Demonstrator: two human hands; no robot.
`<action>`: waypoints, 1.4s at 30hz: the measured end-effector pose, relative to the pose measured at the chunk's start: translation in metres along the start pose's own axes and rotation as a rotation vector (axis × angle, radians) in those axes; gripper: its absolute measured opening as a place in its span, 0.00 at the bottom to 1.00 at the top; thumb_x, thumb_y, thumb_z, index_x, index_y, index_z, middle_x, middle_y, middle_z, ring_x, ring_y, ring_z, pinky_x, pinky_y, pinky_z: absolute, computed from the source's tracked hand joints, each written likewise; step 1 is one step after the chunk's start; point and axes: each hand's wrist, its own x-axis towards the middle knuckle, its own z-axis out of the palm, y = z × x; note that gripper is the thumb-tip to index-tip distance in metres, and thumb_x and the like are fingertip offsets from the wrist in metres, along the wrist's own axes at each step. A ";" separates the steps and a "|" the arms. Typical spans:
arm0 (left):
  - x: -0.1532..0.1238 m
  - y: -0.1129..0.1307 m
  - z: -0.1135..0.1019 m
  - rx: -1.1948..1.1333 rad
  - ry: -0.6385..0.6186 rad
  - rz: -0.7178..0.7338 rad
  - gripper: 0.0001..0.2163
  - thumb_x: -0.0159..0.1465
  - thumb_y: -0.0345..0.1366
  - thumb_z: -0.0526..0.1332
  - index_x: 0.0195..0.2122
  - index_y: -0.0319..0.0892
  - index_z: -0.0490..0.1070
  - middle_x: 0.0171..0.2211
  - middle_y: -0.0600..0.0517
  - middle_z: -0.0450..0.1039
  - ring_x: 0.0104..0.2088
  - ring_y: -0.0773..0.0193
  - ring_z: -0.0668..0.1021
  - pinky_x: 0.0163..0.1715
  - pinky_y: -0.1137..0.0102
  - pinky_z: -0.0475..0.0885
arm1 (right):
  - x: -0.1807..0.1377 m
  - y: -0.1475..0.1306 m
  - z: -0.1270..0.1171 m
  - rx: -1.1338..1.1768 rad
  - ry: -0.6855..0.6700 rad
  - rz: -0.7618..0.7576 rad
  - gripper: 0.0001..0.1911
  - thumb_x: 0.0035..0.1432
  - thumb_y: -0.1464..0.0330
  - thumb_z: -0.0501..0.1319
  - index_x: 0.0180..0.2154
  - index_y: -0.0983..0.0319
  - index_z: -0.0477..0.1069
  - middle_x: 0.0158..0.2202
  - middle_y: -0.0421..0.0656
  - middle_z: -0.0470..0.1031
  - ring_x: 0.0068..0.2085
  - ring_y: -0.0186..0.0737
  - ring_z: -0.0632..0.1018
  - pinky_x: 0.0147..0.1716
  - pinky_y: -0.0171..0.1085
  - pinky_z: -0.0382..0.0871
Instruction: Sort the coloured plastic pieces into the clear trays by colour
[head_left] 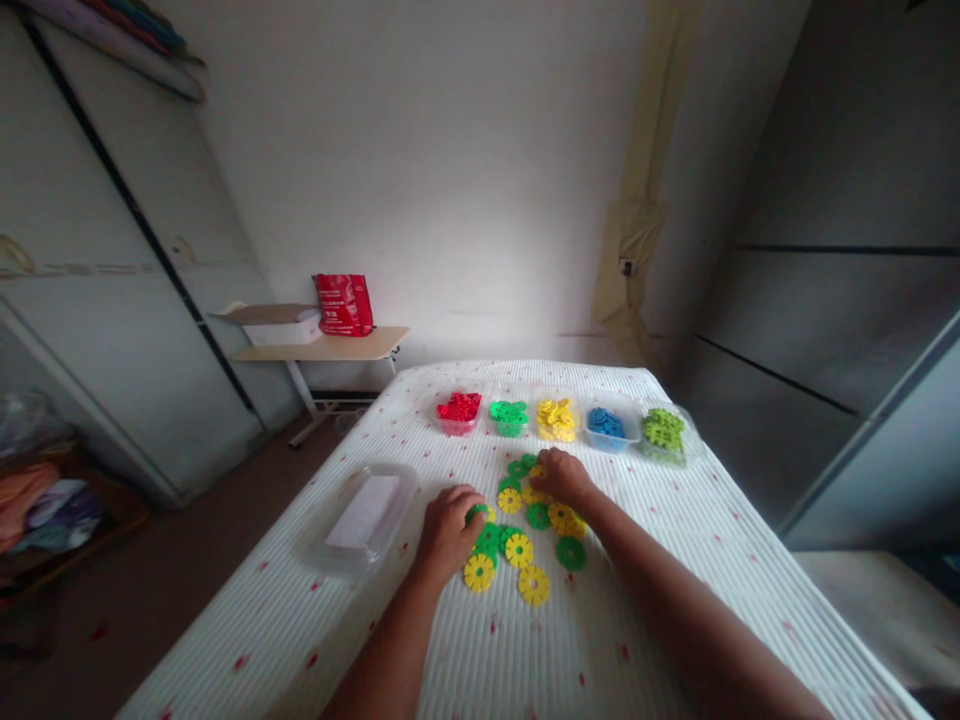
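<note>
Green disc [475, 514] sits pinched in the curled fingers [463, 500] of the left hand [448, 528]; right hand [562, 478] rests bent fingers on the loose discs [525, 550] (grip unclear) mid-cloth [637, 620], colour-sorted tubs [556, 420] beyond, clear box [365, 515] left

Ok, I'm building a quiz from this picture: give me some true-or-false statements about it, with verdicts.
Five tubs stand in a row behind the discs. True.
The red tub is at the row's right end. False: it is at the left end.
The loose discs are yellow and green. True.
The left hand rests on the clear box. False: it is on the discs; the clear box lies to its left.
The right hand is on the discs. True.
</note>
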 end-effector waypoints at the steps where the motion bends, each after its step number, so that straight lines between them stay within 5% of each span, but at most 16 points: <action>1: 0.000 0.000 0.000 0.002 0.000 -0.001 0.09 0.54 0.30 0.59 0.36 0.44 0.75 0.40 0.51 0.75 0.42 0.61 0.74 0.47 0.65 0.68 | 0.001 0.004 -0.002 0.019 -0.004 -0.010 0.14 0.48 0.67 0.62 0.40 0.61 0.73 0.41 0.47 0.76 0.42 0.44 0.75 0.38 0.35 0.65; 7: 0.000 0.002 -0.001 0.010 0.003 0.003 0.09 0.54 0.30 0.59 0.35 0.44 0.75 0.39 0.50 0.76 0.42 0.61 0.75 0.46 0.65 0.68 | 0.006 0.023 -0.004 0.196 -0.017 -0.045 0.13 0.47 0.67 0.64 0.38 0.59 0.76 0.35 0.40 0.79 0.35 0.38 0.77 0.33 0.32 0.67; 18: 0.001 0.003 -0.002 0.012 -0.006 0.001 0.08 0.55 0.30 0.59 0.35 0.44 0.75 0.40 0.50 0.75 0.43 0.61 0.74 0.47 0.65 0.68 | 0.001 0.037 -0.008 0.350 -0.019 -0.124 0.14 0.51 0.67 0.59 0.39 0.64 0.76 0.34 0.43 0.79 0.34 0.39 0.77 0.31 0.33 0.69; 24: 0.001 0.005 -0.003 0.027 0.002 -0.012 0.09 0.55 0.30 0.58 0.34 0.44 0.75 0.40 0.50 0.75 0.43 0.60 0.75 0.47 0.64 0.68 | -0.016 0.042 -0.017 0.195 -0.059 -0.149 0.15 0.42 0.69 0.64 0.37 0.61 0.76 0.38 0.44 0.78 0.39 0.43 0.76 0.38 0.36 0.67; 30: 0.000 0.004 -0.002 0.021 0.004 -0.010 0.09 0.55 0.30 0.58 0.35 0.45 0.75 0.40 0.51 0.75 0.43 0.61 0.74 0.47 0.65 0.68 | -0.029 0.025 -0.020 -0.163 -0.104 -0.143 0.20 0.47 0.63 0.64 0.44 0.61 0.73 0.43 0.48 0.75 0.42 0.44 0.76 0.38 0.35 0.66; 42: 0.000 0.007 -0.005 -0.002 0.002 -0.012 0.09 0.54 0.30 0.58 0.35 0.45 0.76 0.40 0.51 0.75 0.42 0.60 0.74 0.47 0.64 0.68 | -0.028 0.013 -0.028 -0.248 -0.053 -0.141 0.16 0.47 0.64 0.63 0.40 0.60 0.74 0.39 0.47 0.76 0.39 0.45 0.77 0.35 0.35 0.66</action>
